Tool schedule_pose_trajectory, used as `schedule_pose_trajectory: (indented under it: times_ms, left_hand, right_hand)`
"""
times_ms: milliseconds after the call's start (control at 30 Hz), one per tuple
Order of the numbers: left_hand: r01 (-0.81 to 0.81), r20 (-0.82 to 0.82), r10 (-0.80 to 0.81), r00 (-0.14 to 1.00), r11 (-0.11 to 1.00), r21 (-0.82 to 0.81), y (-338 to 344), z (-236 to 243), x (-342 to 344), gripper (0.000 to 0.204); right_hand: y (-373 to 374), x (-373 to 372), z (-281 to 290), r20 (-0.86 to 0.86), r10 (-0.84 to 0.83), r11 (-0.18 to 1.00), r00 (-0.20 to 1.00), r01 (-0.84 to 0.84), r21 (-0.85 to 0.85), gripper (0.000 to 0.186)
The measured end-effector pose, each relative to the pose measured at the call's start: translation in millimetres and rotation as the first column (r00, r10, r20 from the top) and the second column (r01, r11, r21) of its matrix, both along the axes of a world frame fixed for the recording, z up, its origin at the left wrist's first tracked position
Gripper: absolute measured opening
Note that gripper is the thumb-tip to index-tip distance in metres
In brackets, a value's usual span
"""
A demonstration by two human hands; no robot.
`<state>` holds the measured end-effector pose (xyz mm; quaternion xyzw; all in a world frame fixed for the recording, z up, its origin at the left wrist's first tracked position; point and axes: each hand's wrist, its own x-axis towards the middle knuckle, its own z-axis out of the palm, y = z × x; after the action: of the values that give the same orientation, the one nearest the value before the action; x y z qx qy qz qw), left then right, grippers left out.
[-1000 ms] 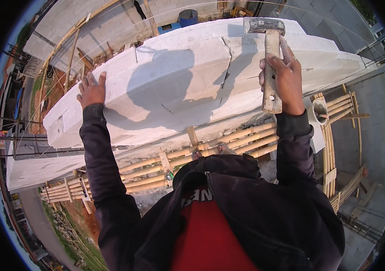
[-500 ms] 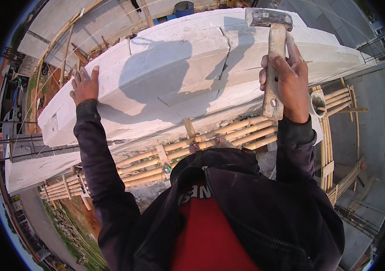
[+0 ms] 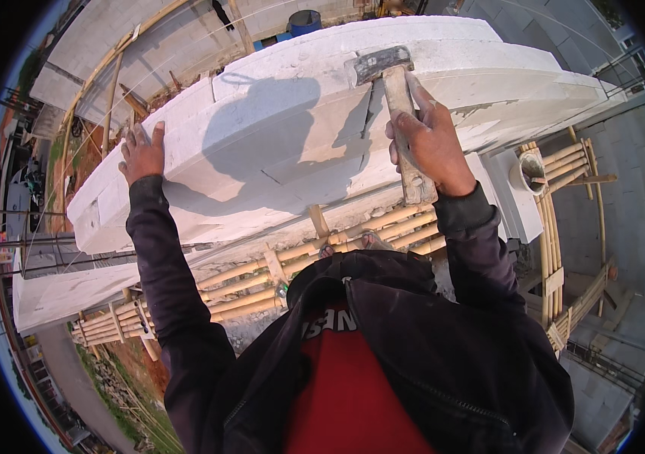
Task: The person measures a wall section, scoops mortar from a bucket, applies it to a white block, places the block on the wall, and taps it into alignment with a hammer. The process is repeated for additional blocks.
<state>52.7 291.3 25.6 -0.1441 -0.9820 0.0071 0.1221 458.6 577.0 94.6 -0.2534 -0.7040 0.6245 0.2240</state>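
My right hand point(image 3: 430, 140) is wrapped round the worn wooden handle of a hammer point(image 3: 408, 163). The hammer's dark, pale-dusted head points up and left, over the white block wall point(image 3: 428, 91) near a vertical joint; whether it touches the wall I cannot tell. On the wall's top edge at the left, my left hand point(image 3: 143, 153) lies with its fingers spread, holding nothing. Shadows of my head and of the raised hammer fall across the face of the blocks.
Below the wall runs a bamboo scaffold point(image 3: 398, 229), with my feet on its poles. A white bucket point(image 3: 528, 175) with a tool in it stands at the right beside a pale block point(image 3: 513, 204). Behind the wall is a blue drum point(image 3: 305, 22). Thin strings cross at the left.
My right hand has brought the hammer left and slightly down, its head now close over the block joint. My left hand stays on the wall's edge.
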Motion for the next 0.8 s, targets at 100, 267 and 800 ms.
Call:
schedule_pose_trajectory:
  times_ms: [100, 267, 800]
  left_hand:
    - [-0.007, 0.026, 0.007, 1.000, 1.000, 0.007, -2, -1, 3, 0.083]
    - [0.011, 0.023, -0.012, 1.000, 0.999, 0.031, 0, 3, 7, 0.085]
    - [0.913, -0.277, -0.877, 0.393, 0.335, 0.234, 255, 17, 287, 0.086]
  right_hand:
    - [8, 8, 18, -0.032, -0.039, 0.997, 0.999, 0.037, -0.067, 0.069]
    - [10, -4, 2, -0.083, -0.114, 0.992, 0.990, 0.118, 0.050, 0.067]
    - [78, 38, -35, -0.170, -0.253, 0.959, 0.952, 0.223, -0.175, 0.076]
